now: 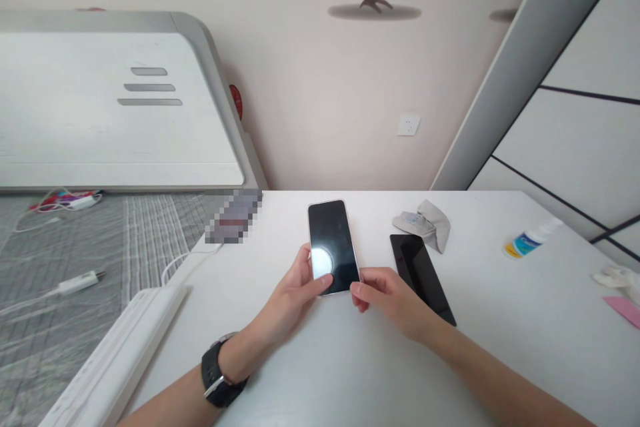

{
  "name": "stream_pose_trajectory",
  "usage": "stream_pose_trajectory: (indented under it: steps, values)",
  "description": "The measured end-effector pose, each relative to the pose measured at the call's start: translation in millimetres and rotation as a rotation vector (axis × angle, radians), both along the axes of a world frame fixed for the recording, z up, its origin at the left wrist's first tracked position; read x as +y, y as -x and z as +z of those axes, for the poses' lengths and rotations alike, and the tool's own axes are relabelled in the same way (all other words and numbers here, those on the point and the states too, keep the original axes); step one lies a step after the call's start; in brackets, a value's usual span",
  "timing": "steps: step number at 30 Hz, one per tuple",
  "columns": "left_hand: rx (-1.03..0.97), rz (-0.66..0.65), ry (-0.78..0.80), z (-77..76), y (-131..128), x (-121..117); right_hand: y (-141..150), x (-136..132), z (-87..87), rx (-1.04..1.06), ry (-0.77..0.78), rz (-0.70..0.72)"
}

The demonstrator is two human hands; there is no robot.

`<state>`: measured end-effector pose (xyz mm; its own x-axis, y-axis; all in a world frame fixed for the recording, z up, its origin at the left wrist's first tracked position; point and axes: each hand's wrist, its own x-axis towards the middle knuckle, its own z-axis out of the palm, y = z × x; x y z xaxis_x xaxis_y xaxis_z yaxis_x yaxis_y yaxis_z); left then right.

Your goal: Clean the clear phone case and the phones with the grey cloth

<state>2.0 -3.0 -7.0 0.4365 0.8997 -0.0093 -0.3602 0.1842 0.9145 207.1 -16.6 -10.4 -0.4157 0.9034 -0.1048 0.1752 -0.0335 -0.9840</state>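
Bed, far left: grey striped fabric bedding (40, 347), with a white cable plug (80, 282) lying on it.
Table's left edge: a long white plastic bar (120, 353), set at a slant along the glossy white tabletop (525, 320); beyond it, a rectangular object blurred into blocks (233, 217), details unreadable.
Left wrist: a black-strapped watch (220, 370) with a metal buckle.
Left hand (297, 287): gripping; fingers wrapped behind the phone's lower left side, thumb laid across the lower part of the glass.
Phone: black-screened smartphone in a pale-edged case (335, 240), between the two hands, most of its length reaching past them toward the wall. Screen faces up, dark, a bright round reflection low on the left. Whether it touches the tabletop, I cannot tell.
Right hand (383, 290): fingers curled, thumb and forefinger together at the phone's lower right corner; pinching or merely touching, cannot tell.
Black slab: thin, glossy, rectangular panel (425, 277), lying slantwise just beside the right hand, partly behind the wrist.
Cloth: crumpled light-grey fabric (427, 221), at the slab's far end.
Bottle: small white plastic one with a blue-and-yellow label (530, 241), on its side, well apart from both hands.
Far right: a flat pink piece (623, 310) near the table edge.
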Motion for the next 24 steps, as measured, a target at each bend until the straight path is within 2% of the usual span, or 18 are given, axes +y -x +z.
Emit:
stream_pose_trajectory:
  steps: [3, 5, 7, 10, 14, 17, 20, 22, 24]
  values:
    - [0.163, 0.118, 0.045, 2.5, 9.9, 11.4, -4.7, 2.0, 2.0, -0.013, 0.057, 0.089]
    - [0.303, 0.144, 0.035, 3.4, 17.9, 20.0, -7.8, 2.2, 3.9, -0.045, 0.096, 0.152]
    - [0.407, 0.073, 0.03, 2.6, 25.0, 27.3, -9.6, 0.7, 5.2, -0.098, 0.119, 0.211]
    - [0.458, -0.057, 0.029, -0.4, 31.6, 33.1, -9.6, -3.5, 5.9, -0.207, 0.12, 0.293]
    - [0.489, -0.095, 0.022, -4.9, 33.3, 34.9, -12.8, -2.8, 13.7, -0.336, 0.103, 0.34]
    - [0.531, -0.112, -0.013, -10.2, 33.1, 37.1, -28.8, 6.1, 29.9, -0.383, -0.044, 0.245]
    - [0.685, -0.116, -0.128, -15.8, 33.3, 40.9, -61.3, 11.8, 39.1, -0.429, -0.196, 0.047]
    - [0.842, -0.082, -0.263, -17.8, 34.0, 43.4, -86.5, 7.5, 31.7, -0.519, -0.267, -0.076]
    - [0.955, -0.029, -0.383, -18.0, 35.2, 45.2, -107.3, -2.7, 14.0, -0.694, -0.386, -0.139]
